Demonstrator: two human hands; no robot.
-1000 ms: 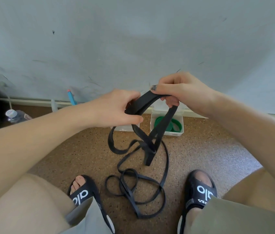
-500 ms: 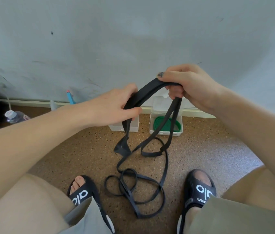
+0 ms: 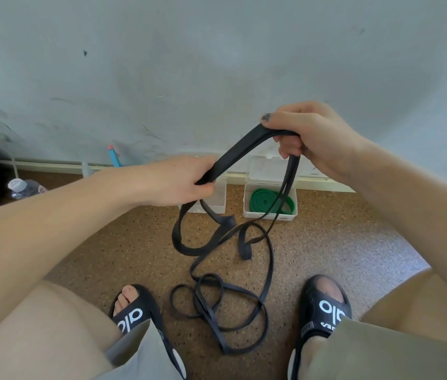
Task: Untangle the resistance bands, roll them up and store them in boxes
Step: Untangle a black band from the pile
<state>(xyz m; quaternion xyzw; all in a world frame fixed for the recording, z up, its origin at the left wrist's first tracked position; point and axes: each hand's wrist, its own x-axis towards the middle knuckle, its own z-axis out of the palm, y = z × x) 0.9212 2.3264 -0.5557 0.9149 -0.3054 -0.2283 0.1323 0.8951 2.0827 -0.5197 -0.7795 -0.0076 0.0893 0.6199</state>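
A: What had the hands got hold of?

B: The left hand (image 3: 178, 182) gripped a long flat black rubber resistance band (image 3: 240, 152), fingers and thumb curled round it. The right hand (image 3: 307, 138) held the same band higher up, fingers wrapped over it, with two thin strands hanging down from that fist.

A: And the remainder of the band?

B: A taut stretch ran between the two hands. Below them it dropped in loose loops, and the lower part lay in a tangled heap on the speckled brown floor (image 3: 340, 248), between the person's feet.

A: Where were the boxes?

B: Against the foot of the pale grey wall (image 3: 216, 64). An open white plastic box (image 3: 270, 214) held a rolled green resistance band (image 3: 260, 200); its lid stood up behind it. Just left of it sat a second white plastic box (image 3: 218, 201), mostly hidden by the left hand, so its contents could not be told.

A: Any writing?

B: Both black slide sandals carried white lettering reading roughly "alo": the left sandal (image 3: 134, 316) and the right sandal (image 3: 326, 311). The smaller text under the right one was too small to read.

A: Anything else?

B: A clear plastic water bottle (image 3: 24, 187) lay at the far left by the skirting, its label unreadable. A blue object with a red tip (image 3: 114, 156) leaned at the wall.
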